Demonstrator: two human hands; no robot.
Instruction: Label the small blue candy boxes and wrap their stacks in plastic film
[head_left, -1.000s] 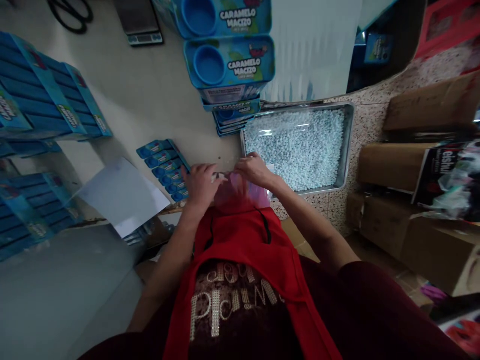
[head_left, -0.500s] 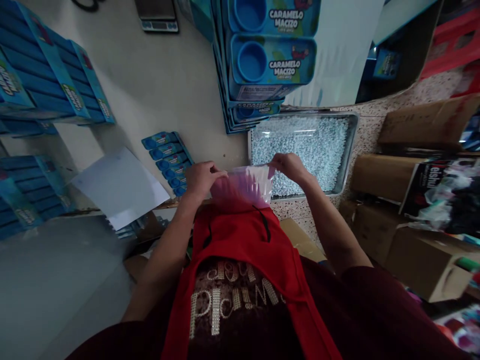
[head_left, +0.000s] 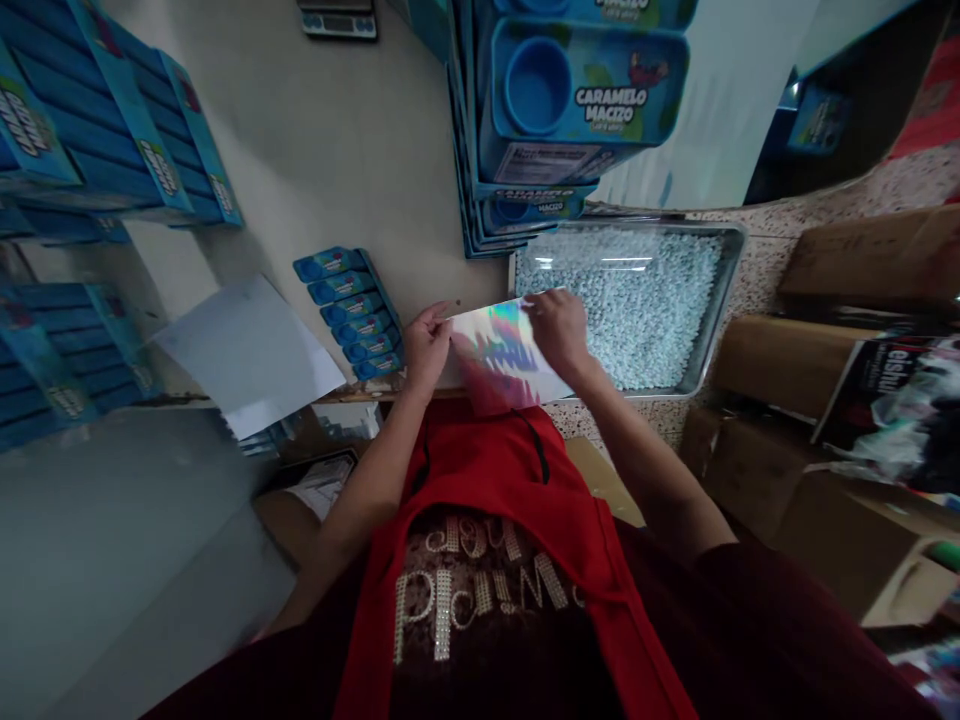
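left hand (head_left: 426, 350): fingers (head_left: 436, 322) pinched tight on 1 edge of shiny film (head_left: 504, 352) | right hand (head_left: 559, 328): same, other edge | pellet tray (head_left: 720, 300) nearby

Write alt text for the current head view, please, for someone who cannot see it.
A person's left hand and right hand hold a shiny, iridescent film beside a metal tray of small pale pellets. Blue packages marked "Caramelo Macizo" sit beyond.

"CARAMELO MACIZO" is printed in white on the blue box (head_left: 589, 85), upper frame right of centre, and again on the blue stack (head_left: 536, 208) beneath. Lettering on the dark shirt (head_left: 487, 675), lower centre, is unclear.
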